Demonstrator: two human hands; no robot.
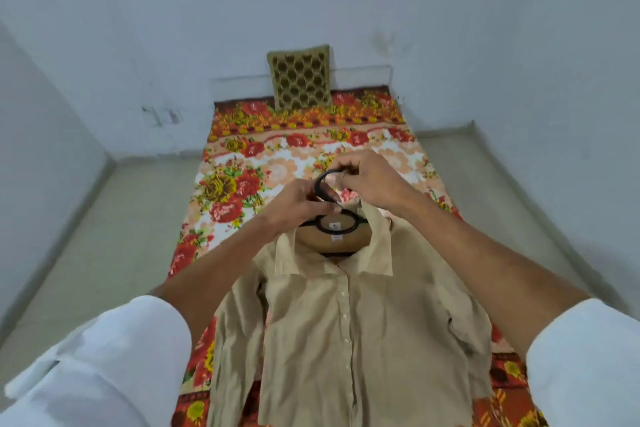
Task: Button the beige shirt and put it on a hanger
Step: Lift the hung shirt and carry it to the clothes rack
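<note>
Beige shirt (349, 333): laid front-up on the floral bedspread (242, 163), placket closed down the visible length, buttons in a line running from the collar toward the camera. Long axis: collar at the far end, hem at the near end, cut off by the lower edge of the view. Sleeves folded alongside the body.

Black plastic hanger (337, 224): already seated inside the neck opening, round centre ring visible over the brand label, shoulder arms hidden under the fabric. Hook (323, 185): projecting past the collar, away from the camera, in line with the shirt's long axis.

Left hand (298, 204): at the base of the hook, just above the collar, thumb and forefinger pressed together in a pinch on the hook stem. Right hand (367, 180): at the far curve of the hook, fingers curled around its top; exact contact of the fingertips partly hidden, so grip only probable.

Both hands equally near the hook, one on each side, left lower, right higher. Hook between them, directly beyond the collar.

Judgement: buttoning apparently complete; hanger insertion apparently done. Next move likely a lift by the hook, upward and away, along the shirt's long axis. Risk: collar slipping off one hanger shoulder if lifted off-centre.
</note>
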